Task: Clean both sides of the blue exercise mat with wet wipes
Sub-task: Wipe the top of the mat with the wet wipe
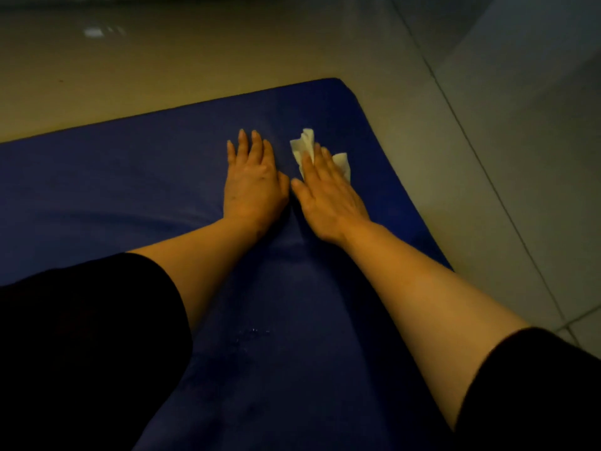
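Black sleeves (81,353) of yours fill the near corners, and between your forearms the blue exercise mat (113,190) stretches away over the tiled floor (487,157), its far right corner rounded. Your left hand (252,183) lies flat on the mat, fingers straight, holding nothing. Just beside it, your right hand (328,193) presses the white wet wipe (307,148) onto the mat with straight fingers; the wipe is bunched and sticks out on both sides of the fingers. Small wet drops (250,333) shine on the mat nearer to you. I judge the risk is this: because the wipe is only pressed, not pinched, it may roll up or slip from under the fingers. Also the mat may slide on the glossy floor if the left hand lifts.
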Available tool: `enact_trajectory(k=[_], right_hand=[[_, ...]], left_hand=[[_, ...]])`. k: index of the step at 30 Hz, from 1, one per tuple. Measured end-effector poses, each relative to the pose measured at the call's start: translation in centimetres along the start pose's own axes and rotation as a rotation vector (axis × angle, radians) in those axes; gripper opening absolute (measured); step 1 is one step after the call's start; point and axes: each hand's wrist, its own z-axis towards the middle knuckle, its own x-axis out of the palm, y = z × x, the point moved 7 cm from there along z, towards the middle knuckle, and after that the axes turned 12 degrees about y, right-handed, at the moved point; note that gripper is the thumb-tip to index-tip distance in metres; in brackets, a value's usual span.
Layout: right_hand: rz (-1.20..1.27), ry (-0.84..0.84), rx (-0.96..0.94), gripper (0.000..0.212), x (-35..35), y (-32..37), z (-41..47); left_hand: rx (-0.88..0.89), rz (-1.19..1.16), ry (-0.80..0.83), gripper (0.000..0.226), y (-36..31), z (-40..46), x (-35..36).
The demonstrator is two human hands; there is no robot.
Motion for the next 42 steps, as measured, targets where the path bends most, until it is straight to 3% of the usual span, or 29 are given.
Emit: enact_trajectory(k=[6,11,13,17,20,24,31,35,38,42], right_hand=[[-0.178,0.014,-0.040,0.063,2.8,-1.3,-7.2],[-0.050,-0.036,0.145,0.065,1.3,-1.8,-2.6],[-0.018,-0.079,0.111,0.065,2.1,-1.0,-3.1],[-0.152,-0.068,-0.070,0.065,4.5,-0.6,-7.8],[-0.154,-0.062,0.031,0.065,3.3,-3.5,-8.3],[0.039,-0.106,0.240,0.071,2.3,-4.0,-5.2],[-0.101,-0.101,-0.017,0.068,4.5,-2.5,-9.7],[-0.078,-0.055,0.121,0.066,3.3,-5.2,-9.6],[0.048,-0.122,0.230,0.069,3.9,-4.2,-8.5],[-0.012,-0.162,0.068,0.071,6.1,-1.7,-10.9]], left_hand=[[-0.007,0.123,0.200,0.063,0.3,-2.1,0.2],[-0.066,0.113,0.333,0.094,-0.1,-9.1,2.6],[-0.065,0.102,0.365,0.105,0.1,-10.7,3.5],[-0.064,0.099,0.362,0.111,0.2,-10.2,3.6],[-0.057,0.097,0.353,0.113,-0.2,-10.2,3.4],[-0.063,0.097,0.345,0.113,-0.1,-10.2,3.3],[-0.049,0.091,0.330,0.114,0.0,-10.3,3.3],[-0.052,0.085,0.330,0.113,0.0,-10.3,3.3],[-0.053,0.085,0.326,0.114,-0.1,-10.3,3.3],[-0.046,0.082,0.323,0.113,-0.1,-10.4,3.3]])
